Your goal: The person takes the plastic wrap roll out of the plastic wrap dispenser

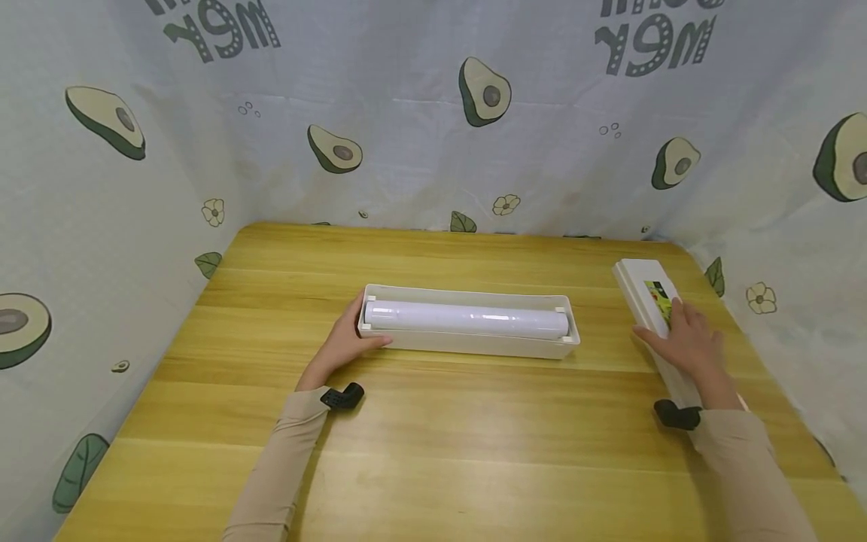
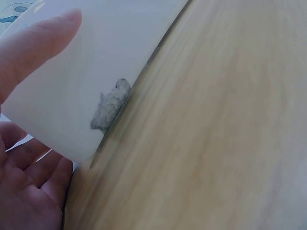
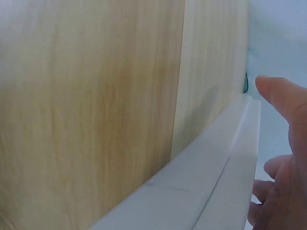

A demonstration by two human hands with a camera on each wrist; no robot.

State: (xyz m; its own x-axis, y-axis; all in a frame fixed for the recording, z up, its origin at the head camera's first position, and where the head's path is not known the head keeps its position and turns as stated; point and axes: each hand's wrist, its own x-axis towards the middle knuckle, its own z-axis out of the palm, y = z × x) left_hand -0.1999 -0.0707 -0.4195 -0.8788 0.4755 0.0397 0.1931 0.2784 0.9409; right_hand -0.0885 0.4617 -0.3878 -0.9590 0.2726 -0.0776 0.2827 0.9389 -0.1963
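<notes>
A long white tray lies across the middle of the wooden table with a white film roll lying in it. My left hand grips the tray's left end, thumb along the front wall and fingers round the end. In the left wrist view the thumb lies on the tray wall, which bears a grey smudge. A narrow white lid with a small picture label lies at the right. My right hand rests on top of it, fingers fairly straight. The lid fills the right wrist view's lower part.
Avocado-print cloth walls the table at the back and both sides. The lid lies close to the table's right edge. Bare wood stretches in front of the tray and behind it.
</notes>
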